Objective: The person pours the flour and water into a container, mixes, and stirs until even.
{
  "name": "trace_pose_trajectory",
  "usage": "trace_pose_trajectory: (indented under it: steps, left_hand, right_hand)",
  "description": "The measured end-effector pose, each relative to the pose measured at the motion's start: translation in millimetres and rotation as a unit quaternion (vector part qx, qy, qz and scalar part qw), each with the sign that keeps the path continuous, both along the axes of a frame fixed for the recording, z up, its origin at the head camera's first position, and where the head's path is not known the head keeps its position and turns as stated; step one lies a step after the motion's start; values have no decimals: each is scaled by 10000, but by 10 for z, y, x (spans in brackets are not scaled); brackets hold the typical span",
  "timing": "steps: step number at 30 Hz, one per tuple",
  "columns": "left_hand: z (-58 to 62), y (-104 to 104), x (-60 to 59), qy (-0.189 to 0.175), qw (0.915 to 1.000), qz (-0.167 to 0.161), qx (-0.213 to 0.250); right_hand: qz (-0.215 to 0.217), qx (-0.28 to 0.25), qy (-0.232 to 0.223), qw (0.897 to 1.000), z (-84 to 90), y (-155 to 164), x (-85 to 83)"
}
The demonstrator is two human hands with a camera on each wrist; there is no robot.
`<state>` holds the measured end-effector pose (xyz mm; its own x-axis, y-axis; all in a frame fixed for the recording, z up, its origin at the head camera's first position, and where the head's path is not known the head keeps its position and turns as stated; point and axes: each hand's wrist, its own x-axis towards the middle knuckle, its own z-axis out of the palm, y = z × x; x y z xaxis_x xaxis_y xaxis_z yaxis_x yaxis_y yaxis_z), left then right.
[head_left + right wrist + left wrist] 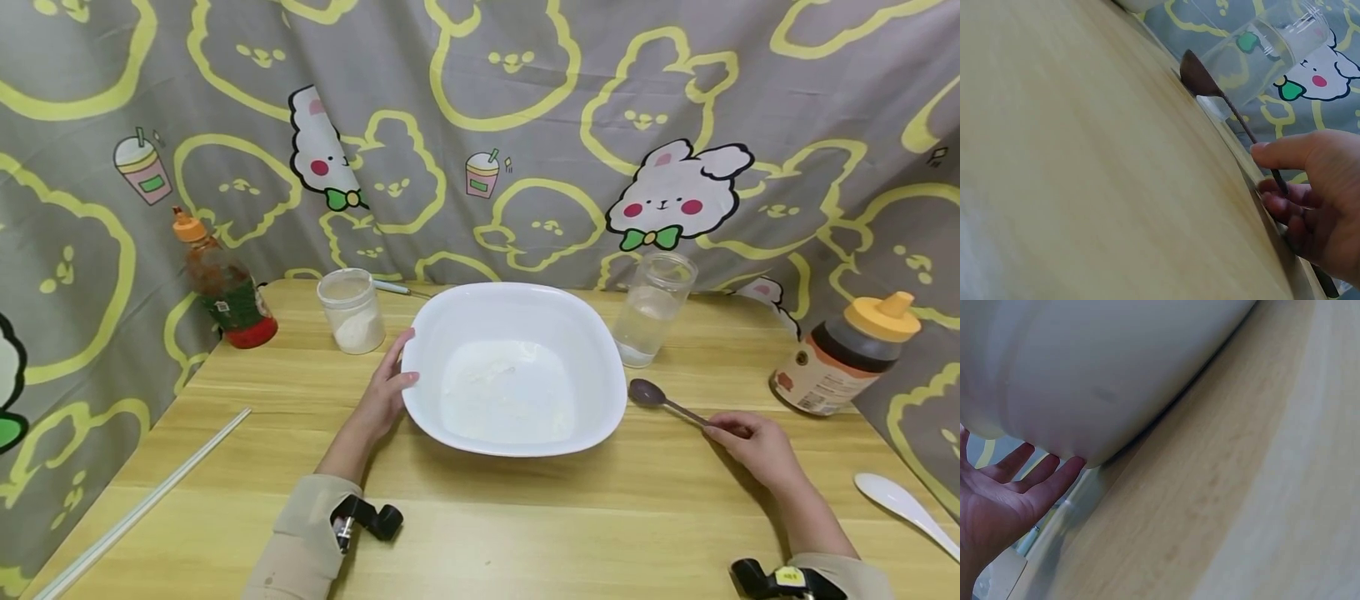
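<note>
A large white bowl [600, 367] with some white powder on its bottom stands mid-table. My left hand [386, 387] rests against its left outer wall with straight fingers [1029, 481] along the bowl [1097, 369]. My right hand [750, 442] pinches the handle end of a dark metal spoon [660, 398] lying on the table right of the bowl. In the right wrist view my thumb and fingers [1285, 153] pinch the spoon [1200, 78] near its end, with the spoon's bowl lifted toward the glass.
A small plastic cup of white powder [351, 310] and a red-labelled bottle [225, 287] stand back left. A clear glass jar [652, 308] stands behind the spoon, a honey bottle [843, 354] far right, a white spoon [903, 504] at the right edge, a white stick [142, 508] front left.
</note>
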<state>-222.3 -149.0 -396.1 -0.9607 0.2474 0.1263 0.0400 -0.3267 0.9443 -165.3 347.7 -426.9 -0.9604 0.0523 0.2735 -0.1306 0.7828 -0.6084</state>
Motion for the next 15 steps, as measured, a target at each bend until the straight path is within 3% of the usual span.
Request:
trace_pose_trajectory:
  steps: [7,15]
  left_hand:
    - [6,1,-4,-22,10000,-5,-91]
    - [14,10,7,-82,9999,40,-49]
  right_hand:
    - [229,-923,-425,9946,37,2,25]
    - [521,-2250,-1091,9668,50,74,28]
